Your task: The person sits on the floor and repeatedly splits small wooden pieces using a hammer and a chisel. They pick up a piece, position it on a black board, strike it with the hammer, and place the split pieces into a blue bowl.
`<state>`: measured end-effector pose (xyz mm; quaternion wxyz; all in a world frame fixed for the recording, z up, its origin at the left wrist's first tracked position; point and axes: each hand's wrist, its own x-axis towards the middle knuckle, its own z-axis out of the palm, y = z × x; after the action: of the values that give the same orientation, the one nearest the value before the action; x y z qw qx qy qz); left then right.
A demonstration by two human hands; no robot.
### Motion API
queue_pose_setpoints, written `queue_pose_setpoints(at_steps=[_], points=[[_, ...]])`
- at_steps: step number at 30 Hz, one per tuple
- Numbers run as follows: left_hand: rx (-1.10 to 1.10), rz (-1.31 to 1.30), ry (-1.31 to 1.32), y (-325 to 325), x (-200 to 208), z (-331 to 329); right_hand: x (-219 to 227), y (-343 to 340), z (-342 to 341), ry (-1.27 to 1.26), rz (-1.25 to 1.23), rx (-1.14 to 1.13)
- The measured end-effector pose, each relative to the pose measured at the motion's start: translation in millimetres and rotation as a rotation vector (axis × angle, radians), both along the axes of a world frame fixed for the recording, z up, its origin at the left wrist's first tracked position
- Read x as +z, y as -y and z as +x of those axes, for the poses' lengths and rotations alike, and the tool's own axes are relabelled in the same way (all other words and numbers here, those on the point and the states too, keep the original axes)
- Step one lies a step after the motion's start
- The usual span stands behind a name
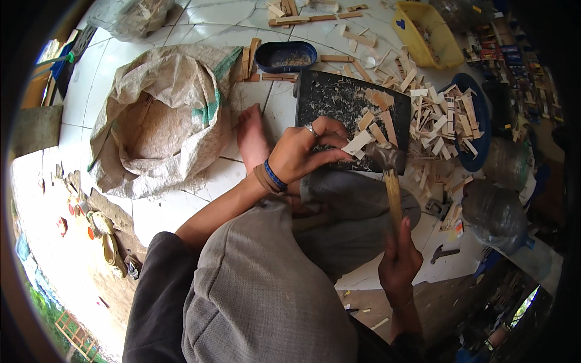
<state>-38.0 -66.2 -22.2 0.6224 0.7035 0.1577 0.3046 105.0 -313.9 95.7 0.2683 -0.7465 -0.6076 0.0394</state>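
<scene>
The person sits over a white tiled floor (212, 31), with the left hand (301, 149) reaching in above a dark board (316, 100) strewn with shavings and chips. Its thumb and fingers pinch the near end of a small pale wooden piece (358, 143), which lies over the lower part of the board, just left of the hammer head. The right hand (400, 263) is wrapped around the lower end of a hammer (393, 189), whose wooden handle points up and away from the person; from this angle it is hard to tell whether the head touches the wood beneath it or hangs just above. More loose wooden strips (380, 134) lie on the board near the pinched piece. To the right, a heap of cut wooden pieces (437, 124) spills against and into a round blue tub (481, 130). Beyond the board stand a dark blue oval tray (285, 68) and a yellow basin (449, 45). An open woven sack (115, 115) sits to the left, and a second hammer (445, 253) lies on the floor at right.
</scene>
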Motion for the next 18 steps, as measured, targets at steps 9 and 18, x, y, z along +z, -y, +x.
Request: queue_pose_setpoints(at_steps=[9,18], points=[[0.034,-0.018,0.038,3.0,-2.8,2.9,-0.2,3.0,-0.1,0.001,-0.21,-0.032],[-0.017,-0.056,-0.037,1.0,-0.1,0.0,5.3,5.6,-2.0,-0.033,-0.338,-0.021]])
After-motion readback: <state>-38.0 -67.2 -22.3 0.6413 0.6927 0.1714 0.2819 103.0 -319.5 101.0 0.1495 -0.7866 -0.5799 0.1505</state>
